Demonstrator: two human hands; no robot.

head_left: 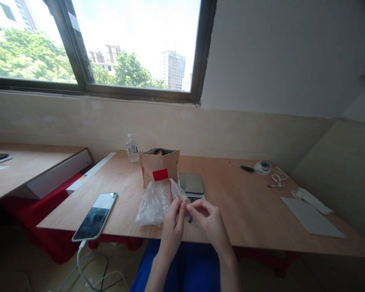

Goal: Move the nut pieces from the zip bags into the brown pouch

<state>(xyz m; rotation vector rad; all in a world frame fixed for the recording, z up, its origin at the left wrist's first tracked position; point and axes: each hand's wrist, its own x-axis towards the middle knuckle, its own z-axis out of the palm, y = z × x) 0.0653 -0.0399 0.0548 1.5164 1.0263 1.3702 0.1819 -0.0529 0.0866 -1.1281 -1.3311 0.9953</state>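
Note:
Both hands meet above the table's front edge, pinching a small clear plastic bag (pixel 178 190). My left hand (pixel 174 217) has its fingers closed on the bag's left side. From the other side my right hand (pixel 207 214) grips it between thumb and fingers. Something pale and something dark show through the plastic; I cannot make out what they are. Just left of my hands lies a pile of clear plastic bags (pixel 154 205). A digital scale (pixel 191 183) with a metal plate sits right behind them. The brown paper pouch (pixel 158 165) stands open behind the pile, with a red label on its front.
A phone (pixel 95 217) on a cable lies at the table's left front edge. At the back stands a water bottle (pixel 132 148). To the right are a green-handled screwdriver (pixel 246 168), a dome camera (pixel 262 167), a white cable (pixel 277 181) and a white sheet (pixel 312 217).

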